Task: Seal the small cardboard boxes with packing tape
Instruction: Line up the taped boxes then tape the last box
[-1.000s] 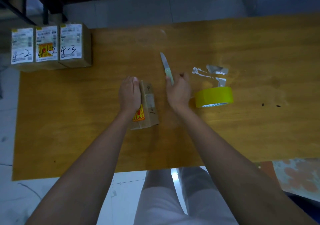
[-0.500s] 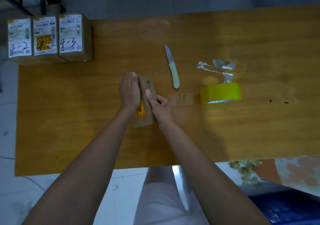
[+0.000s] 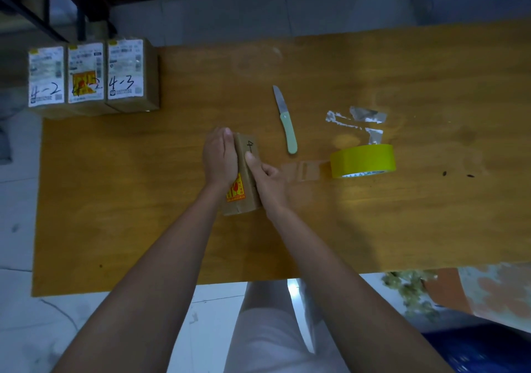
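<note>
Head view shows us a small cardboard box [image 3: 247,171] near the middle of a wooden table [image 3: 115,200], held between both hands. Our left hand [image 3: 219,155] lies flat against its left side, fingers straight and together. Our right hand [image 3: 268,181] grips the right side, fingers curled, thumb pressed on the top face below a handwritten "4". Both forearms reach forward from the near edge. Brown matte cardboard carries a yellow-red sticker [image 3: 236,190]. Just right of the box, a clear tape strip [image 3: 304,168] leads to a yellow tape roll [image 3: 362,160]. We see a folding knife [image 3: 286,121] with pale green handle behind, and three labelled boxes [image 3: 92,76] at the far left corner.
</note>
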Tool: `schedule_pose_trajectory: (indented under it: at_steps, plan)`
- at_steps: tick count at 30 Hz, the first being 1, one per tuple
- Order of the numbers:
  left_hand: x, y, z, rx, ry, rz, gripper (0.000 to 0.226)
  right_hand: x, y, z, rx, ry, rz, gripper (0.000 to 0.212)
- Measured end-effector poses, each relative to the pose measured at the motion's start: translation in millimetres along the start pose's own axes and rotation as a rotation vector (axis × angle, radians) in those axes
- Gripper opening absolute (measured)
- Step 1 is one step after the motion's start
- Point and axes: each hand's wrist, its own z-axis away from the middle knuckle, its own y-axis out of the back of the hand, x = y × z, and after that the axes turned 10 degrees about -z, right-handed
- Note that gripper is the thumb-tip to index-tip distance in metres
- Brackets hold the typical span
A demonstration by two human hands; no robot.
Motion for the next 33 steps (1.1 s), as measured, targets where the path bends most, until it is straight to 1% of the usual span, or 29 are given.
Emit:
schedule_pose_trajectory:
  at_steps: [1, 4, 6, 8, 9, 10, 11, 12, 13, 15, 16, 17, 18, 20, 23, 25, 27, 29, 31, 33]
  plan:
    - [2, 0, 0, -0.005, -0.004, -0.007, 0.037, -1, 1, 0, 0.004, 0.014, 0.039, 0.056]
    - [8, 2, 1, -0.042, -0.018, -0.042, 0.04, -9, 4, -3, 0.055, 0.028, 0.207, 0.057]
    - [14, 5, -2, -0.096, 0.033, -0.023, 0.039, -19, 3, 3, -0.002, 0.014, 0.238, 0.051]
    - [29, 9, -7, -0.167, 0.159, 0.062, 0.03, -29, 8, 8, -0.049, 0.04, 0.27, 0.051]
    - [37, 13, -10, -0.174, 0.255, 0.15, 0.023, -33, 12, 8, -0.043, 0.05, 0.252, 0.055]
    - [46, 19, -13, -0.151, 0.355, 0.274, 0.021, -38, 19, 9, -0.018, 0.046, 0.207, 0.055]
    - [57, 26, -14, -0.121, 0.441, 0.394, 0.025, -46, 27, 9, 0.01, 0.036, 0.137, 0.048]
    - [65, 32, -15, -0.107, 0.494, 0.45, 0.034, -54, 36, 9, 0.032, 0.027, 0.074, 0.041]
    - [74, 36, -13, -0.132, 0.51, 0.414, 0.046, -63, 45, 10, 0.047, 0.028, 0.023, 0.036]
    - [92, 37, 0, -0.27, 0.514, 0.281, 0.071, -80, 60, 11, 0.034, 0.043, -0.03, 0.036]
    - [101, 35, 9, -0.345, 0.518, 0.271, 0.077, -88, 64, 13, 0.014, 0.061, -0.045, 0.037]
    - [112, 33, 17, -0.389, 0.524, 0.307, 0.076, -95, 67, 16, -0.007, 0.084, -0.046, 0.038]
    - [122, 30, 24, -0.39, 0.521, 0.33, 0.071, -101, 69, 18, -0.018, 0.109, -0.018, 0.038]
    - [137, 28, 31, -0.321, 0.467, 0.278, 0.056, -112, 73, 28, -0.004, 0.168, 0.052, 0.045]
    - [155, 27, 36, -0.25, 0.384, 0.238, 0.039, -128, 83, 41, 0.077, 0.269, 0.153, 0.061]
    - [165, 26, 42, -0.201, 0.328, 0.244, 0.038, -140, 91, 46, 0.124, 0.308, 0.302, 0.066]
    - [174, 22, 50, -0.171, 0.289, 0.247, 0.039, -151, 99, 48, 0.155, 0.316, 0.384, 0.069]
    - [181, 17, 56, -0.146, 0.296, 0.259, 0.04, -159, 106, 50, 0.157, 0.344, 0.464, 0.066]
    - [188, 15, 59, -0.12, 0.31, 0.259, 0.042, -162, 112, 50, 0.154, 0.422, 0.574, 0.06]
    - [192, 12, 60, -0.109, 0.292, 0.247, 0.041, -163, 115, 51, 0.161, 0.474, 0.602, 0.058]
